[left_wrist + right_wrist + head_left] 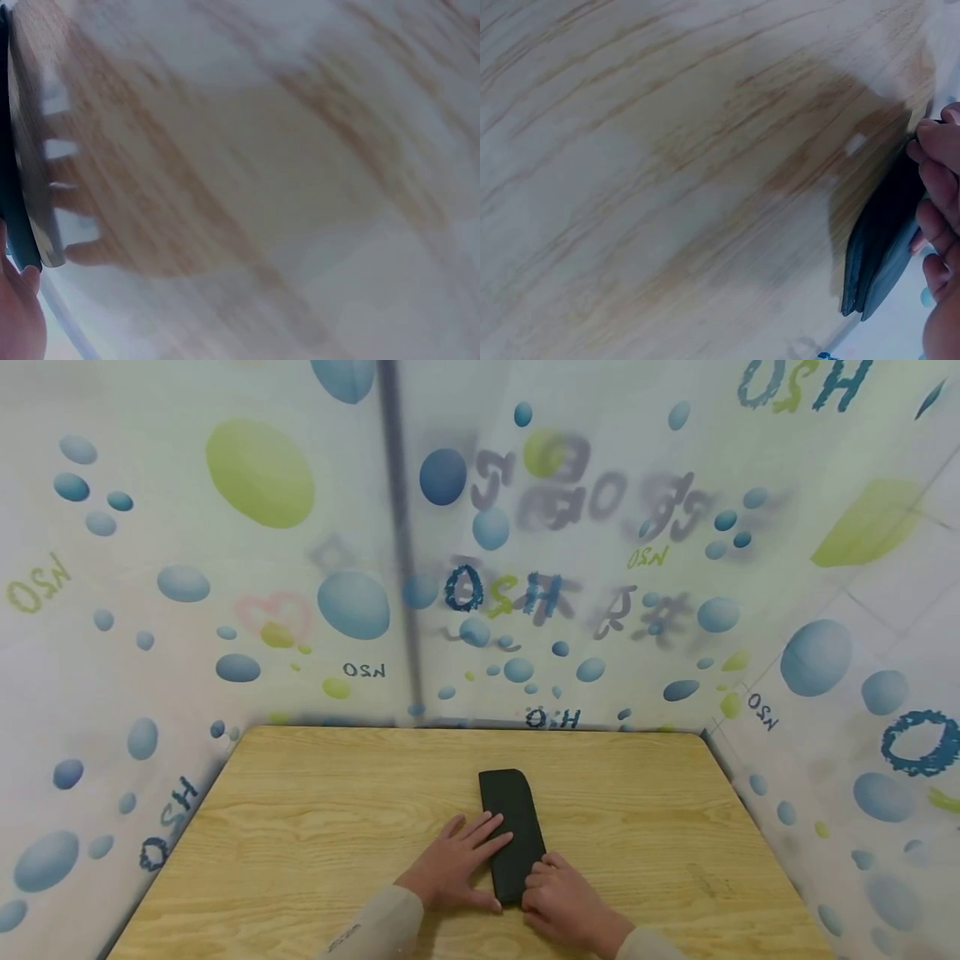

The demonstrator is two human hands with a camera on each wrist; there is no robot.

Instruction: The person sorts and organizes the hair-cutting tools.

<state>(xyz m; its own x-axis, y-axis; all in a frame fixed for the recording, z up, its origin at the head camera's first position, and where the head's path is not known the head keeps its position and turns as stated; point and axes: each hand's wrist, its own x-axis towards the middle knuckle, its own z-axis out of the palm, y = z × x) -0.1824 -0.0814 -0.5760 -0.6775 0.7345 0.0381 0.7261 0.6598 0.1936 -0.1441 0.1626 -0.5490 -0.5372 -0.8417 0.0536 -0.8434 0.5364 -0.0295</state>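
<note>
A long, flat black case [512,802] with one rounded far corner lies on the wooden table in the head view. My left hand [453,864] rests on its left side, fingers spread and straight across the top, thumb near the close end. At the lower right edge, my right hand [562,902] has its fingers curled and pinches the rim. In the right wrist view, the case [885,225] shows two layers along its far end, with the curled fingers [937,180] at its near end. Only a dark strip of the case [10,180] appears in the left wrist view.
The light wood table [337,802] reaches back to a wall sheet [465,693] printed with blue and green bubbles and letters. More printed sheet stands along both sides. A faint dark mark [708,881] shows on the table at right.
</note>
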